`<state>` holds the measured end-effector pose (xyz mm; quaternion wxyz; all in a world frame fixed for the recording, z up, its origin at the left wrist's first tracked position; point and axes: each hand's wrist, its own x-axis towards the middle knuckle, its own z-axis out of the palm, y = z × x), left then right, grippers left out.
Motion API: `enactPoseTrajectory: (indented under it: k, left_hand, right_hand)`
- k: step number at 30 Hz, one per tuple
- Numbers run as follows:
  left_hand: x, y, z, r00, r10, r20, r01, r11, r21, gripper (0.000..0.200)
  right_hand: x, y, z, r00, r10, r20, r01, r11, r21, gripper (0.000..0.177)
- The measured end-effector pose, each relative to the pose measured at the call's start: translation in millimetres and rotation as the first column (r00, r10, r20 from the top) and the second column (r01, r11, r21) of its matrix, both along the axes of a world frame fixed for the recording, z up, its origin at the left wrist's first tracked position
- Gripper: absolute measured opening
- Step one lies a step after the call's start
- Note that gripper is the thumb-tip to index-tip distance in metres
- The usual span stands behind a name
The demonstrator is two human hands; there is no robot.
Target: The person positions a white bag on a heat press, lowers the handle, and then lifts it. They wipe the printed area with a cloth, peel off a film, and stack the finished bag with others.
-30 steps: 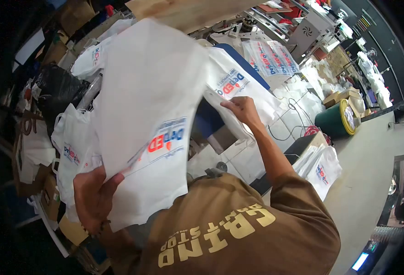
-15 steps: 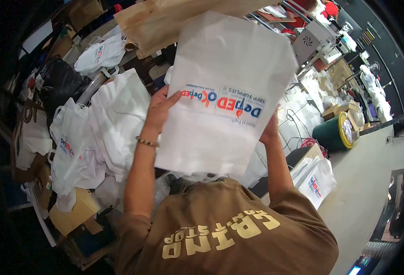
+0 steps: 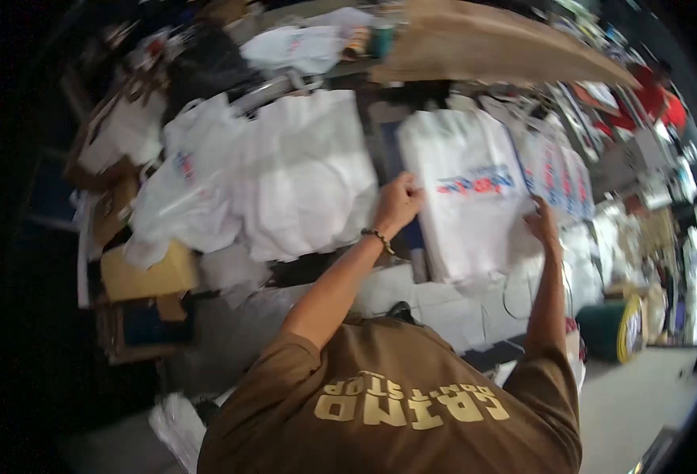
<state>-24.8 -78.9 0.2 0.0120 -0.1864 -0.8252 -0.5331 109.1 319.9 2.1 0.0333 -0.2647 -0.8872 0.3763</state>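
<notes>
A white printed bag with blue and red lettering lies in front of me, over a dark blue board whose edge shows at its left. My left hand is closed at the bag's left edge, a beaded bracelet on its wrist. At the right edge, my right hand pinches the bag near the lower corner; its fingertips are blurred. Immediately to the right sit more white bags with the same print, overlapping in a row.
To the left are a stack of plain white bags and a printed bag with handles. Brown paper spans the back. A green drum stands at the right on the floor. Someone in red is at the far right.
My view has swung to the right. The printed bag, held up close to me before, has been lowered away from me onto the work surface, with both hands still at its sides.
</notes>
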Motion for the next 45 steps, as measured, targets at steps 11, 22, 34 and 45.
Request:
enactPoseTrajectory:
  k: [11, 22, 34, 45]
  left_hand:
    - [-127.3, -392.8, -3.0, 0.763, 0.46, -0.453, -0.637, 0.65, -0.413, 0.037]
    - [-244.5, -464.2, -55.0, 0.919, 0.163, -0.36, -0.39, 0.517, -0.762, 0.017]
    - [-172.3, -412.3, 127.5, 0.62, 0.024, -0.784, -0.306, 0.928, -0.214, 0.026]
    - [-61.9, -353.1, 25.1, 0.66, -0.559, -0.502, 0.304, 0.81, -0.502, 0.02]
  right_hand:
    - [-37.8, -111.4, 64.7, 0.969, 0.105, -0.224, -0.055, 0.974, 0.22, 0.042]
    - [-134.0, -443.3, 93.0, 0.781, 0.624, -0.033, -0.624, 0.777, -0.082, 0.033]
    - [-153.9, -457.7, 32.4, 0.968, 0.073, -0.24, -0.248, 0.402, -0.881, 0.041]
    - [-140.6, -368.2, 16.0, 0.992, -0.111, -0.062, -0.076, -0.125, -0.989, 0.061]
